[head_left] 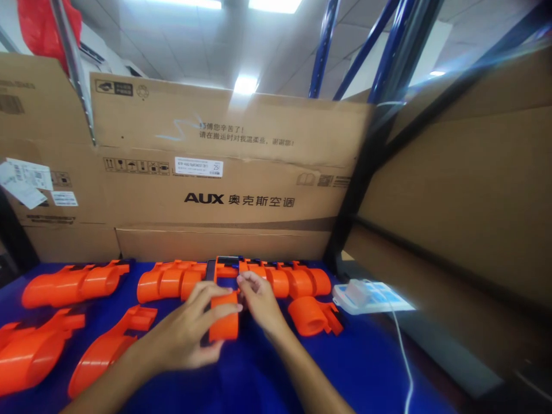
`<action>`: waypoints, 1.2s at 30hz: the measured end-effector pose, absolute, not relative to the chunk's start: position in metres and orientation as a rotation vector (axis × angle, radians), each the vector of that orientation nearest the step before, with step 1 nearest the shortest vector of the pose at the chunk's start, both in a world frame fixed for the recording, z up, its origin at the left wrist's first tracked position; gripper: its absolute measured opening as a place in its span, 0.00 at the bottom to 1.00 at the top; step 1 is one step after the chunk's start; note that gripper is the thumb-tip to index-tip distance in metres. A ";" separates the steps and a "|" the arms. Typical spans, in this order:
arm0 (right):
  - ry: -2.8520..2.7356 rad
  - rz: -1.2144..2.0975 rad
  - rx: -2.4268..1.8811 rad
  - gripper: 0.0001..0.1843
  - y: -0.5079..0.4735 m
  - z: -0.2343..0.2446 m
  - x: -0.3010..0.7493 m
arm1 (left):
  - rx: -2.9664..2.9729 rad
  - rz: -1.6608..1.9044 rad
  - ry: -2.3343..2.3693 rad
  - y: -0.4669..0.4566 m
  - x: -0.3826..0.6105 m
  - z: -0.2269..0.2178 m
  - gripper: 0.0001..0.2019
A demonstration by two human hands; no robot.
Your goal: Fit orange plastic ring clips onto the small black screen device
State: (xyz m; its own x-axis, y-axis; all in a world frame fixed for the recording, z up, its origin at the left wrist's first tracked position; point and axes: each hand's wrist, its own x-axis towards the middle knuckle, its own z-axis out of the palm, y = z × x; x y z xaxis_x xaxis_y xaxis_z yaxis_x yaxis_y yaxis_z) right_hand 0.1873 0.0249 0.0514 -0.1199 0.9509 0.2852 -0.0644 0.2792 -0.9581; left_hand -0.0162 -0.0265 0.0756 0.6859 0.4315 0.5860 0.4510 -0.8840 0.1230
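Note:
Near the middle of the blue surface, my left hand (196, 328) is closed around the round body of an orange tape dispenser (225, 322), thumb below and fingers over the top. My right hand (259, 296) is beside it, thumb and fingers pinched together at the dispenser's upper right edge. What lies between those fingertips is too small to make out. Just beyond the hands stands an orange frame with a dark roller-like bar (228, 261) on top. Another orange dispenser (308, 316) lies on its side to the right of my right hand.
Rows of orange dispensers (170, 282) line the back, and larger-looking ones (103, 351) lie at left. A white power strip (371, 296) with a cable sits at right. Behind stands a cardboard wall (241, 172), with a dark rack post (357, 172) at its right.

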 end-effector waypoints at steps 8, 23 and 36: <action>-1.396 1.028 -0.912 0.18 0.035 0.048 0.198 | -2.780 -1.751 -1.087 0.006 0.004 0.055 0.34; -1.710 0.801 -1.020 0.08 0.020 0.043 0.182 | -2.282 -3.000 -1.731 0.030 0.017 0.032 0.24; -1.735 0.713 -1.036 0.09 0.021 0.039 0.180 | -2.276 -3.055 -1.706 0.029 0.016 0.034 0.27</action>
State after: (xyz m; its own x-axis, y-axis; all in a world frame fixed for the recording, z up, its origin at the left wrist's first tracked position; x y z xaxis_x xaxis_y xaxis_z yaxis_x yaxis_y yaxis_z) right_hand 0.1796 0.0208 0.0386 -0.1811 0.8833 0.4325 0.3236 0.4688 -0.8219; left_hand 0.0162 0.0288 0.0344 -0.0628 0.9655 0.2526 -0.2911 -0.2598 0.9207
